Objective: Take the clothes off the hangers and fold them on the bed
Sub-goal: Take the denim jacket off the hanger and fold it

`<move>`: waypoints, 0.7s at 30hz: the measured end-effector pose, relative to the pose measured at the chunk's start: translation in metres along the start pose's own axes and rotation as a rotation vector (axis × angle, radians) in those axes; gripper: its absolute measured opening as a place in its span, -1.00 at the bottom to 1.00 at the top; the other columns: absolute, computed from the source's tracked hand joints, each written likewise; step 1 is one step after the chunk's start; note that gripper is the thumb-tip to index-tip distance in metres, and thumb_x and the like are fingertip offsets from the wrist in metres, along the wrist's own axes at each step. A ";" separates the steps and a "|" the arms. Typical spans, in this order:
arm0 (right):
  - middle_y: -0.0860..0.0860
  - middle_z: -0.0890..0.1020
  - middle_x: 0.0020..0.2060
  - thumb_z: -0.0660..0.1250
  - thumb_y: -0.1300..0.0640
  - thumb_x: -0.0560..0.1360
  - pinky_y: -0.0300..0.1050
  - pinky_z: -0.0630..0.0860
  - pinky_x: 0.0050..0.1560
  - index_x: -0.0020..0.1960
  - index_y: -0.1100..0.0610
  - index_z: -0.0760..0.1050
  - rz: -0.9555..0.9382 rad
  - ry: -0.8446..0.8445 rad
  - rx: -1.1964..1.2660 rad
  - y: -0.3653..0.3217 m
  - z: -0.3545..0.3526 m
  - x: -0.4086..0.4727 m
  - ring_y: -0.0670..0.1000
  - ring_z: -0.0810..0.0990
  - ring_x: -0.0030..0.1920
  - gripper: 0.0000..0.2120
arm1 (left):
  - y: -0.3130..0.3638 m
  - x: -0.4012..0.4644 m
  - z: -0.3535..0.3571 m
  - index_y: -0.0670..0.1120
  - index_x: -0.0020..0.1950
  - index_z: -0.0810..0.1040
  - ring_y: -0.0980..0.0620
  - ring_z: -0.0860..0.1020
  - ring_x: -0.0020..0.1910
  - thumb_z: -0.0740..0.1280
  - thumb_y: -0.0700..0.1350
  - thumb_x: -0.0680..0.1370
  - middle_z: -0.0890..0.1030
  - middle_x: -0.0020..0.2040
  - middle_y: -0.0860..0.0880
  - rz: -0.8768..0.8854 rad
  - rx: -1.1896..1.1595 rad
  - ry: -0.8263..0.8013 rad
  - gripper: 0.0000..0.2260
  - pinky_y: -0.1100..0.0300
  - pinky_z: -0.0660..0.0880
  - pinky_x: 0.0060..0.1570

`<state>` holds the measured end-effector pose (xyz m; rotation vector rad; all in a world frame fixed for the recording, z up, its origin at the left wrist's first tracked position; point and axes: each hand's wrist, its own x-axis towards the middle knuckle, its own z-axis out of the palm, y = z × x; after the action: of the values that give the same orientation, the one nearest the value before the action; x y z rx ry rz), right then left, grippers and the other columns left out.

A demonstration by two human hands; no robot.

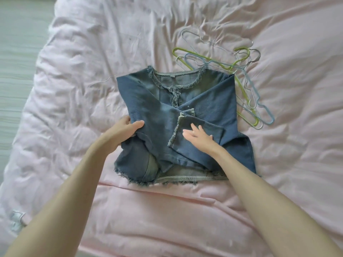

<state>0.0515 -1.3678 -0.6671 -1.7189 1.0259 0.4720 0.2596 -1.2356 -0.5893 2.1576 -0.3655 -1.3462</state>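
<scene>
A blue denim jacket [207, 101] with frayed trim lies front up on the pink bed [167, 210], collar at the far side. Both sleeves are folded across its chest. My left hand [124, 130] grips the jacket's left edge, thumb on top of the cloth and fingers under it. My right hand [198, 136] lies flat with straight fingers on the folded sleeve near its frayed cuff. Several bare hangers [248, 86], green, light blue and grey, lie in a heap just beyond the jacket's right shoulder, partly under it.
The pink duvet is wrinkled all around the jacket. The bed's left edge [37, 75] runs along a pale floor. A small light-blue item [16, 219] sits at the near left edge of the bed.
</scene>
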 end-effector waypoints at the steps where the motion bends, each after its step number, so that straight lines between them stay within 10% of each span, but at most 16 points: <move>1: -0.06 0.11 0.52 0.04 -0.15 0.60 0.14 -0.11 0.49 0.46 0.01 0.28 0.023 -0.008 0.215 0.001 -0.007 -0.004 -0.01 -0.01 0.52 -0.52 | 0.013 -0.005 0.006 0.09 0.01 0.45 -0.06 0.58 0.06 0.26 -0.02 0.57 0.60 0.06 -0.04 0.018 0.073 -0.027 -0.96 -0.01 0.55 0.08; 4: -0.08 0.30 0.44 -0.02 -0.24 0.59 0.05 0.02 0.48 0.46 0.04 0.27 0.089 -0.034 0.734 0.014 -0.036 -0.033 -0.06 0.23 0.44 -0.45 | 0.067 -0.021 0.047 -0.06 0.07 0.40 -0.03 0.57 -0.13 0.23 -0.06 0.57 0.55 -0.09 -0.08 0.060 0.246 -0.070 -0.87 0.19 0.58 -0.35; 10: 0.02 0.52 0.22 -0.15 -0.35 0.54 0.09 0.47 0.07 0.43 0.00 0.28 0.110 -0.051 1.288 0.072 -0.080 -0.071 0.07 0.53 0.16 -0.36 | 0.123 -0.027 0.185 -0.17 0.04 0.25 -0.18 0.59 -0.04 0.14 -0.04 0.61 0.51 -0.03 -0.16 0.095 0.306 -0.170 -0.80 -0.04 0.57 0.00; 15: 0.02 0.55 0.16 -0.02 -0.30 0.55 -0.04 0.50 -0.02 0.27 -0.05 0.37 0.162 -0.001 1.129 0.119 -0.092 -0.078 0.08 0.57 0.09 -0.53 | 0.090 -0.015 0.253 -0.09 0.36 0.30 -0.13 0.55 0.06 0.07 -0.19 0.63 0.52 0.11 -0.13 0.067 0.185 -0.397 -0.71 0.02 0.57 0.00; 21: 0.06 0.62 -0.07 0.33 0.14 0.53 -0.17 0.56 -0.22 0.11 0.17 0.47 0.179 0.100 0.783 0.126 -0.063 -0.078 -0.01 0.61 -0.17 -0.82 | 0.041 -0.005 0.231 -0.08 0.17 0.47 -0.07 0.56 -0.11 0.11 -0.31 0.56 0.57 -0.10 0.05 0.369 0.077 0.156 -0.73 0.15 0.53 -0.10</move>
<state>-0.1043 -1.4063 -0.6580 -0.9624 1.2315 0.0625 0.0555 -1.3396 -0.6388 2.1092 -0.7225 -0.9669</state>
